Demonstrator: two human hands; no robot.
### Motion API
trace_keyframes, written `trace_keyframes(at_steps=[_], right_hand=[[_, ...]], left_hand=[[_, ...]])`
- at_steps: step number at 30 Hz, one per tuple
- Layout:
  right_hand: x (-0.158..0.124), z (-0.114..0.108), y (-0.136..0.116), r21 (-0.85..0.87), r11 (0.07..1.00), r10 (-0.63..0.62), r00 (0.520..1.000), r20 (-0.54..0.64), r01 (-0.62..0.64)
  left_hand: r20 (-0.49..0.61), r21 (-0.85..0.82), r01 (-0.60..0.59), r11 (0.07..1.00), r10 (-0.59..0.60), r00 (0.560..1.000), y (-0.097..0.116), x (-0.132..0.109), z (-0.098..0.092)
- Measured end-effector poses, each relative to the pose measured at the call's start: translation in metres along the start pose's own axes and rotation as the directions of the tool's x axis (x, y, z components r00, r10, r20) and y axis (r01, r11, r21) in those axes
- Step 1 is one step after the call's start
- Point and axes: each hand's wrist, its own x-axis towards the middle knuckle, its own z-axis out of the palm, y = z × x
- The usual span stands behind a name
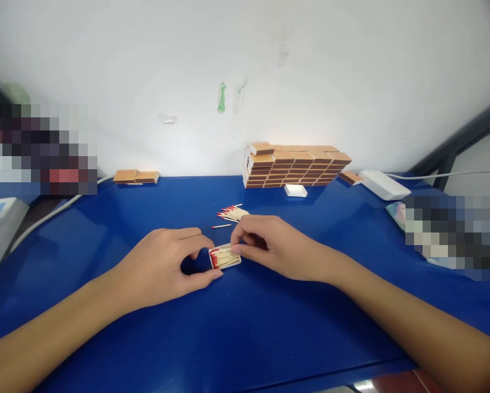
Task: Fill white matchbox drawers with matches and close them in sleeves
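Observation:
A small white matchbox tray (225,266) lies on the blue table, filled with red-headed matchsticks (224,256) whose heads point left. My left hand (167,265) grips the tray's left end, thumb on the near side and index finger on the far side. At the right end, my right hand (269,243) is closed in a pinch, its fingertips on the plain ends of the matchsticks. Just beyond, a loose pile of matchsticks (231,213) lies partly behind my right hand, and a single matchstick (221,226) rests apart from it.
Against the wall stands a stack of matchboxes (298,166), with an empty white tray (296,190) before it. Two matchboxes (136,176) sit at the back left. A white power strip (384,185) with a cable and another matchbox (351,178) are at the back right.

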Motion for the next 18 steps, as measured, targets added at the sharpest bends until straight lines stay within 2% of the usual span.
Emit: trace_keyframes(at_steps=[7, 14, 18], right_hand=[[0.003, 0.011, 0.008, -0.045, 0.996, -0.079, 0.996, -0.051, 0.077], [-0.003, 0.000, 0.000, -0.097, 0.994, -0.050, 0.997, -0.053, 0.045], [-0.002, 0.001, 0.001, -0.111, 0.993, -0.042, 0.996, -0.083, 0.032]], left_hand=[[0.005, -0.011, 0.004, 1.000, -0.004, 1.000, 0.000, 0.000, 0.001], [-0.004, -0.028, 0.007, 1.000, -0.007, 1.000, 0.002, 0.001, 0.000], [-0.003, -0.021, 0.009, 1.000, -0.009, 1.000, 0.001, 0.001, 0.000]])
